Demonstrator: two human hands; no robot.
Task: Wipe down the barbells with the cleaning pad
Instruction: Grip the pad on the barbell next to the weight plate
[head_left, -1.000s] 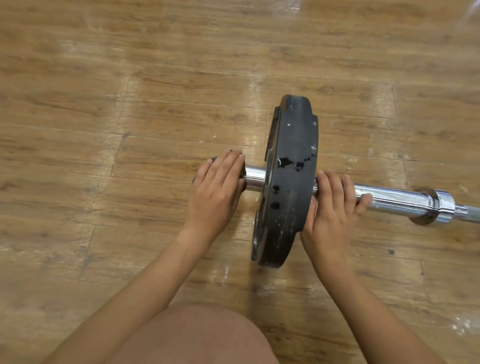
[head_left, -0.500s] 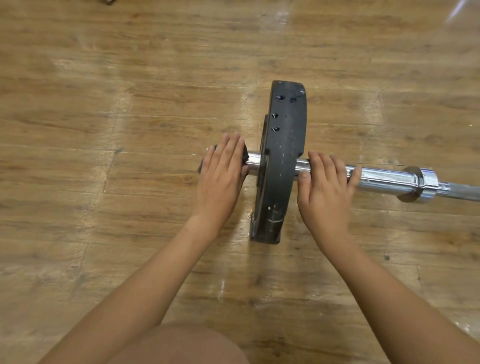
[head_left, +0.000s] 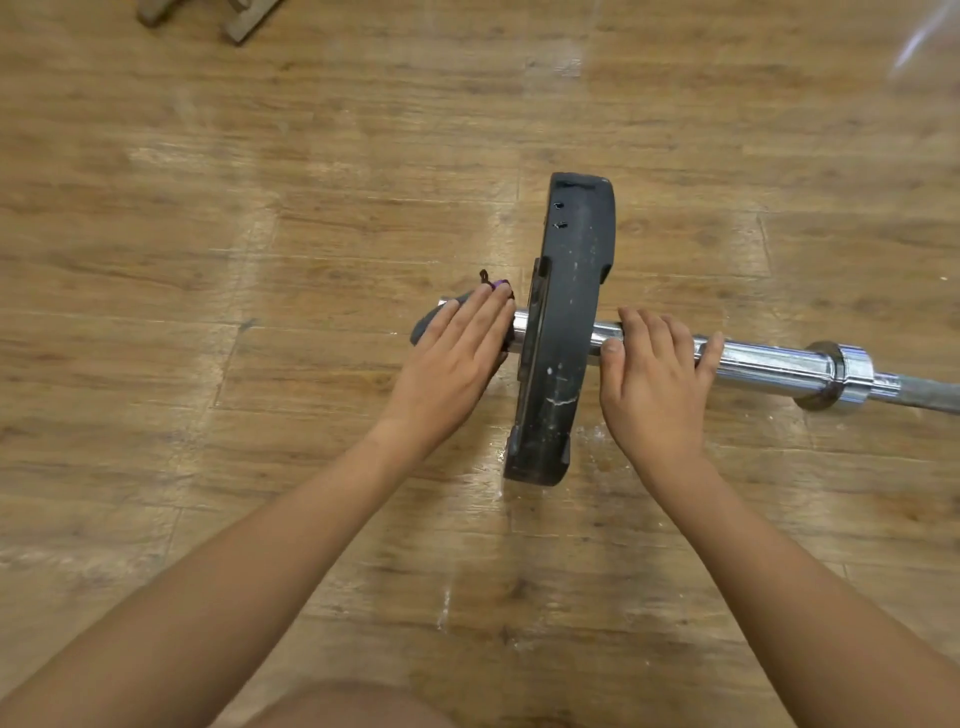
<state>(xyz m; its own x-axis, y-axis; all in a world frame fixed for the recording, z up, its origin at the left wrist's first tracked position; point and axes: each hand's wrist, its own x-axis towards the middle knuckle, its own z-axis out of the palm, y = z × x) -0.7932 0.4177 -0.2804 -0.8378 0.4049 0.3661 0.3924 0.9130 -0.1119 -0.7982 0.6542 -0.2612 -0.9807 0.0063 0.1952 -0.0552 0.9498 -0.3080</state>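
A chrome barbell (head_left: 769, 364) lies on the wooden floor, running from the centre to the right edge. A black weight plate (head_left: 569, 322) stands upright on its sleeve. My left hand (head_left: 457, 353) lies flat on a dark grey cleaning pad (head_left: 428, 322), pressing it over the sleeve's end left of the plate. A purple-and-black loop (head_left: 493, 281) sticks out beyond the fingertips. My right hand (head_left: 654, 374) rests palm down on the sleeve just right of the plate, fingers draped over the bar.
A chrome collar (head_left: 841, 376) rings the bar at the right, where the thinner shaft begins. Wooden furniture legs (head_left: 208, 15) show at the top left. My bare knee (head_left: 353, 706) fills the bottom centre. Wet streaks mark the floor around the plate.
The barbell and plate have rolled away from me, the plate's rim markings turning with it. Both hands went forward with the bar, staying on either side of the plate.
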